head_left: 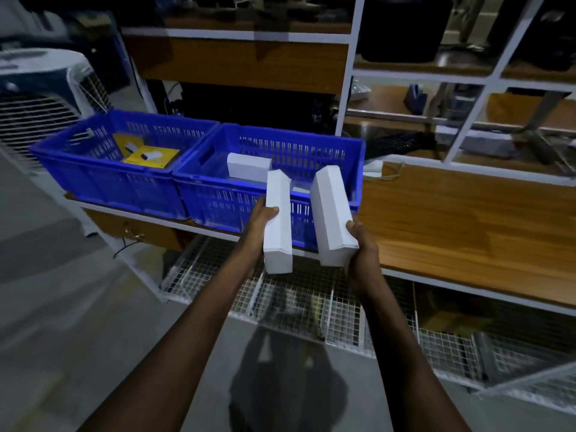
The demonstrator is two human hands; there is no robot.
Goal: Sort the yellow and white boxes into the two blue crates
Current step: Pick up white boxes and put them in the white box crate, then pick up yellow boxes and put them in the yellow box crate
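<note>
Two blue crates stand side by side on a wooden shelf. The left crate holds yellow boxes. Inside the right crate lies a white box. My left hand grips a long white box by its left side. My right hand grips a second long white box at its near right corner. Both boxes are held just in front of the right crate, their far ends above its front rim.
The wooden shelf stretches to the right of the crates. White wire baskets sit below it. A white frame with more shelves rises behind. An air cooler stands at the far left. Grey floor lies underfoot.
</note>
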